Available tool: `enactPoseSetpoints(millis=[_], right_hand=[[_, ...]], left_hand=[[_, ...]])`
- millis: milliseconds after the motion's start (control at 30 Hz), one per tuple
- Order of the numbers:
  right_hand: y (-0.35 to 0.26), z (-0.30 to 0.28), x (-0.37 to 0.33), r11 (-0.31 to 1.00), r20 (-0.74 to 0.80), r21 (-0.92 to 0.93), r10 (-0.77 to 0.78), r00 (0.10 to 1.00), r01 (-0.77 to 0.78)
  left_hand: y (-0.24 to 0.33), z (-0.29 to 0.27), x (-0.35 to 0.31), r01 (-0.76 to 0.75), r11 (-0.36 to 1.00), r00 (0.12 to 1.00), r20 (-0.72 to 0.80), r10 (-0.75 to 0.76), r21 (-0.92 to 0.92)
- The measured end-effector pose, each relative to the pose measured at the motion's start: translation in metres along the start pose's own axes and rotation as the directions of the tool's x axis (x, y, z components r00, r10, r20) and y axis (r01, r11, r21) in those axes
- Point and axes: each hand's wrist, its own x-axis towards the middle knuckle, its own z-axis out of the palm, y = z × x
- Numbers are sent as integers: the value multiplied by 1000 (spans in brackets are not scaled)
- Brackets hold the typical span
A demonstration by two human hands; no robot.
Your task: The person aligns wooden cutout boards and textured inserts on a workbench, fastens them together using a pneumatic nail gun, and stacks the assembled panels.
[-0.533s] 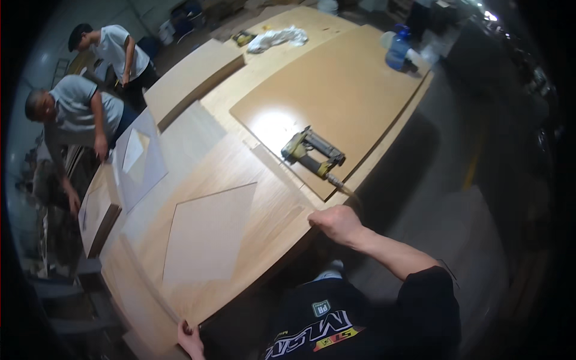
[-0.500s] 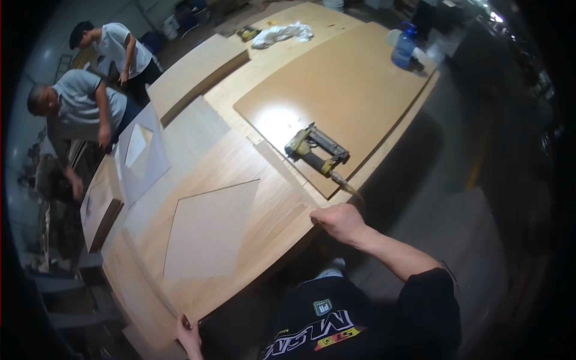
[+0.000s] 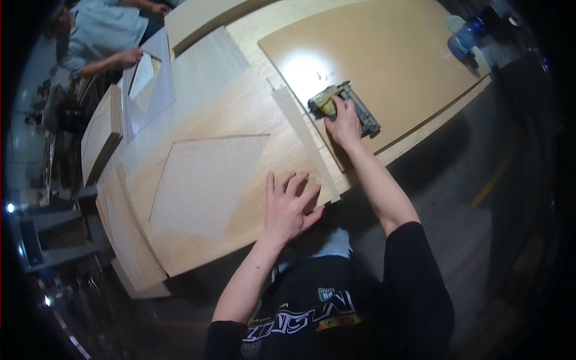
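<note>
My left hand (image 3: 289,207) lies with fingers spread on a light wood panel (image 3: 240,111), close to its front right corner; the thumb reaches the near edge. A diamond-shaped, paler area (image 3: 204,180) shows in the panel's face, left of that hand. My right hand (image 3: 345,125) is closed around the handle of a black and yellow nail gun (image 3: 363,114). The nail gun rests on a smooth brown board (image 3: 390,60) beyond the panel's right side. Part of the handle is hidden behind my fingers.
A blue spray bottle (image 3: 465,39) is at the brown board's far right. Stacked boards (image 3: 102,135) stand at the left, and a thick panel (image 3: 204,21) lies at the back. Across the table a person (image 3: 105,36) handles a white panel (image 3: 165,90) with a cut-out.
My right hand has gone from the panel's edge to the nail gun and grasped it. My left hand has moved from the front left corner to the right side. The view has shifted.
</note>
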Motion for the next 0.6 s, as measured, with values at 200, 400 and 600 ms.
enactPoseSetpoints(millis=[200,400,600], right_hand=[[-3,-29,7,984,-37,142,-101,994,105],[-14,-177,-74,452,610,690,58,790,-566],[-79,-238,-151,748,757,471,-69,650,-469]], left_hand=[[-5,14,-8,-2,1000,995,-97,1,-5],[-12,21,-22,-5,1000,991,-137,5,0],[-15,24,-26,-31,1000,986,-164,29,-6]])
